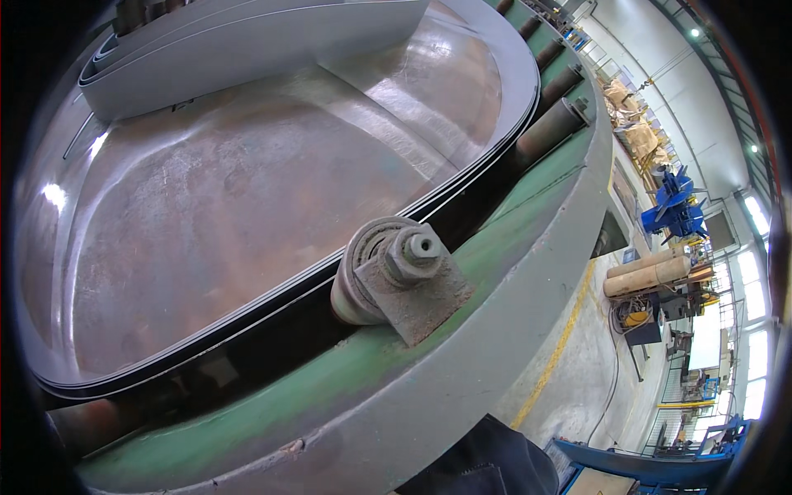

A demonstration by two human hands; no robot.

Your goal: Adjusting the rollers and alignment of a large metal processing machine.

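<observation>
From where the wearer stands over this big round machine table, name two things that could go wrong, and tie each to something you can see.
1. The thin metal strips curving along the table's rim have bare edges; a hand reaching in could probably be cut.
2. The roller on its bolted bracket sits close against the strips, so a sleeve or finger might get pinched there if anything turns.
Neither hand is in view; only dark clothing shows at the lower edge.

You see a big round metal plate (pixel 247 181), smooth, glossy, brownish sheen with glare spots. Steel strip (pixel 272 290) along its edge is dark, smooth, semi-matt. Roller (pixel 371 272) and its bolt bracket (pixel 417 285) are rough grey metal, dusty and pitted. Frame rim (pixel 462 363) is painted metal, green and grey, worn, matt. Concrete floor (pixel 577 355) dull, with a yellow painted line.
</observation>
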